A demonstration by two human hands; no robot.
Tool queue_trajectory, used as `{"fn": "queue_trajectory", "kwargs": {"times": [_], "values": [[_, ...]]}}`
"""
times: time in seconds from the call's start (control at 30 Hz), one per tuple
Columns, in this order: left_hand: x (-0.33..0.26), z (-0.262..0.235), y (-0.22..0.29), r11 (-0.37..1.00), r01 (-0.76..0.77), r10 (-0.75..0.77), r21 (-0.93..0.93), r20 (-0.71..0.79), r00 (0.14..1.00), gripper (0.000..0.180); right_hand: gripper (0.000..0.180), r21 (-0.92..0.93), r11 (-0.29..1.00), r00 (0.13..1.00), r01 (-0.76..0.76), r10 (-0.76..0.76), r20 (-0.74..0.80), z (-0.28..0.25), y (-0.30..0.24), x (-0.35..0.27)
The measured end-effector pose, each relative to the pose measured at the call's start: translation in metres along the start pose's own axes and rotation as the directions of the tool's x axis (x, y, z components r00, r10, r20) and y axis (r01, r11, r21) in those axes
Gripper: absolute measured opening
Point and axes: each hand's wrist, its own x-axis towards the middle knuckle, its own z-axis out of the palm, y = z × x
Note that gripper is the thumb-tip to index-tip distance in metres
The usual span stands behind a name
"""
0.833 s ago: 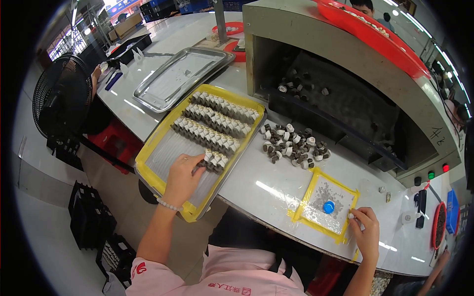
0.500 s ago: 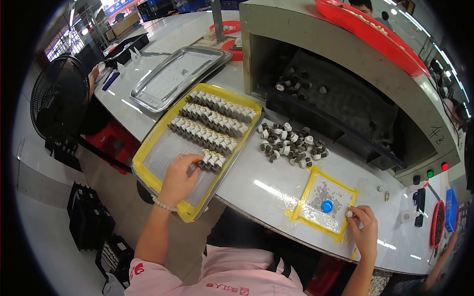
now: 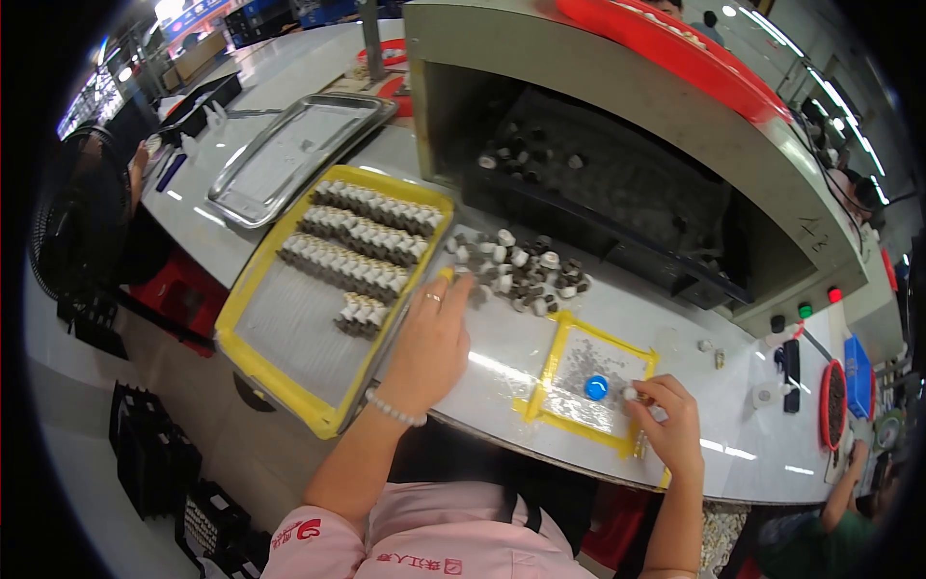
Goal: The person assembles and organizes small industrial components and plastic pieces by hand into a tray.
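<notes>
My left hand (image 3: 432, 338), with a ring and a bead bracelet on it, is over the tray's right edge. Its outstretched fingers reach the near left side of a loose pile of small black-and-white stoppers (image 3: 521, 270); nothing shows in them. To its left lies a yellow-taped tray (image 3: 280, 338) holding rows of these pieces, with a short row (image 3: 362, 314) nearest me. My right hand (image 3: 667, 415) pinches a small white-topped stopper (image 3: 630, 394) above a yellow-taped square (image 3: 579, 415). A round blue cap (image 3: 597, 388) sits on that square, just left of the pinched piece.
Behind the pile stands a beige machine (image 3: 617, 58) with a dark opening and more pieces inside. An empty metal tray (image 3: 289, 145) lies at the back left. A black fan (image 3: 82, 222) stands at far left. Right of the square are small bottles and a red basket (image 3: 831, 405).
My left hand has left the short row in the tray and moved right to the loose pile. My right hand has brought its piece in over the taped square, nearer the blue cap. The view has shifted.
</notes>
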Motion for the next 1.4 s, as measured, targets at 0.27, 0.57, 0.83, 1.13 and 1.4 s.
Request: {"fn": "queue_trajectory", "kwargs": {"times": [0.27,0.57,0.83,1.13,1.4], "values": [[0.011,0.033,-0.014,0.994,0.074,-0.08,0.081,0.081,0.993,0.03,0.021,0.002,0.994,0.989,0.109,-0.109,0.105,0.011,-0.013,0.017],[-0.006,0.023,0.004,0.9,0.255,-0.204,-0.354,0.174,0.963,0.031,0.019,-0.153,0.965,0.962,0.212,-0.178,0.207,0.012,-0.02,0.025],[-0.029,0.034,0.048,-0.025,0.561,-0.206,-0.827,0.553,0.807,0.027,0.015,-0.287,0.931,0.947,0.227,-0.142,0.289,0.015,-0.029,0.03],[-0.039,0.051,0.061,-0.27,0.593,-0.155,-0.759,0.642,0.751,0.018,0.022,0.048,0.998,0.994,0.045,-0.049,0.097,0.013,-0.021,0.017],[-0.044,0.059,0.062,-0.228,0.638,-0.103,-0.736,0.669,0.736,0.019,0.026,0.475,0.872,0.992,-0.116,0.077,0.101,0.021,-0.014,0.001]]}}
